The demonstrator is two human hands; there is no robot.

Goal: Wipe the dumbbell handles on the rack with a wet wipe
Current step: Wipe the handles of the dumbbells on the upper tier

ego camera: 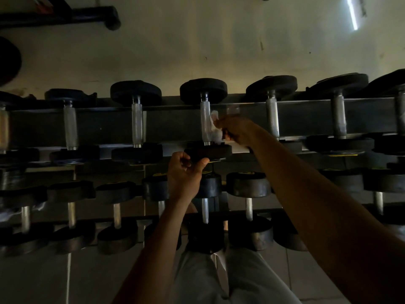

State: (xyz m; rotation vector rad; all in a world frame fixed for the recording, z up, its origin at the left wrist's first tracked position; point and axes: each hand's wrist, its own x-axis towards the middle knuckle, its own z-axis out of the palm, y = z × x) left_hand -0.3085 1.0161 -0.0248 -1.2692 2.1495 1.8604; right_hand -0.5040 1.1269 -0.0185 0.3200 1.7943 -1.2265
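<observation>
While the right hand (235,131) pinches the wipe (215,128) against the handle (205,121), that handle lies immediately to the hand's left, its long axis running fore-and-aft across the rack (171,126). Wiping therefore looks set to run along this axis. Nearer the body, the left hand (185,174) grips the near weight (208,151) of the same dumbbell, apparently steadying it. No containers appear; the rack carries further dumbbells on either side.

Dim, murky frame; bright strip upper right.
</observation>
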